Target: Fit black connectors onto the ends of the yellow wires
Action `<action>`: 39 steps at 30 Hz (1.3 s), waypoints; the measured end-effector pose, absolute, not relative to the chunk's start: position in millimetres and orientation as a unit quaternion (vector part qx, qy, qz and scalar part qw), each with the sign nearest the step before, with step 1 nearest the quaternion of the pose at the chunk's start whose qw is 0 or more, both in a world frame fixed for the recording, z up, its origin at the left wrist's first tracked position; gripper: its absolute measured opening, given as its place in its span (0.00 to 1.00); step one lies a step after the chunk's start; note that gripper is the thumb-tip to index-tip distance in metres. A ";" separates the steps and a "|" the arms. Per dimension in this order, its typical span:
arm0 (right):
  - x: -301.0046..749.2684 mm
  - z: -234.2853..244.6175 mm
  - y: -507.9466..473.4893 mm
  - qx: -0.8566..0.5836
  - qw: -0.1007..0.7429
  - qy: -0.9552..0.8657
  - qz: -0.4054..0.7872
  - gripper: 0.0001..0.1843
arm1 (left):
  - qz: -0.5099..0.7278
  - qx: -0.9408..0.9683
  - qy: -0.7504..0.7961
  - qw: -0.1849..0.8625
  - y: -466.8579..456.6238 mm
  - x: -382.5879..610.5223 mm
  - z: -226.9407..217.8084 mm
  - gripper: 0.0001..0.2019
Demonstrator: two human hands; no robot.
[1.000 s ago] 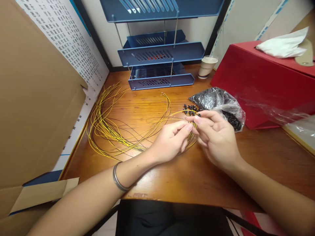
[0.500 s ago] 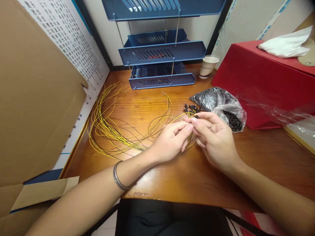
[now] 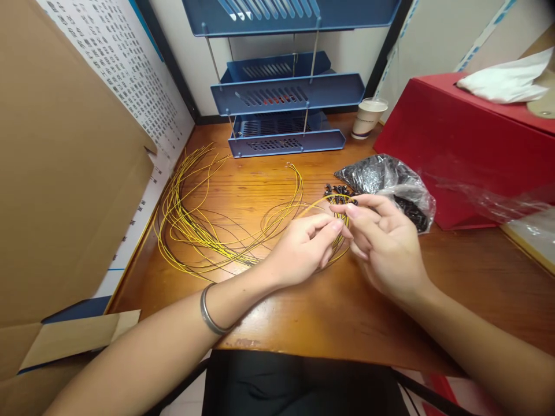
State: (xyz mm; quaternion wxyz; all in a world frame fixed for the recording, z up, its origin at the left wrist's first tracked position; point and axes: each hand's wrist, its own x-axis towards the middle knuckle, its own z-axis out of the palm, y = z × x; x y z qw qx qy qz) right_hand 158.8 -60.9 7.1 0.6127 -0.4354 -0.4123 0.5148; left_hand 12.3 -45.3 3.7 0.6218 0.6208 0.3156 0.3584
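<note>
My left hand is closed, thumb and forefinger pinched together on thin wire over the middle of the table. Just right of it, my right hand pinches a yellow wire near its end, where a small black tip shows between the fingers. That wire arcs from behind the left hand to the right fingertips. Behind the hands lies a bunch of black wire ends. A loose bundle of yellow and black wires curls across the table to the left. The fingers partly hide what they grip.
A clear plastic bag of small black parts lies beyond my right hand. Behind it stand a paper cup and a red tissue box. A blue tiered tray rack is at the back; cardboard borders the left.
My right hand has moved slightly right, away from the left fingertips, with the wire end in it. My left hand stays almost where it was.
</note>
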 end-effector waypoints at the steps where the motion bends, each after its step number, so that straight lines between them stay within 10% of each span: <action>1: 157.5 5.9 -61.7 -0.435 0.610 -0.411 0.519 0.16 | 0.359 0.625 0.313 0.619 -45.2 12.1 3.4 0.17; 39: 160.5 5.9 -60.5 -0.438 0.612 -0.429 0.500 0.15 | 0.361 0.609 0.316 0.631 -43.9 13.6 3.4 0.16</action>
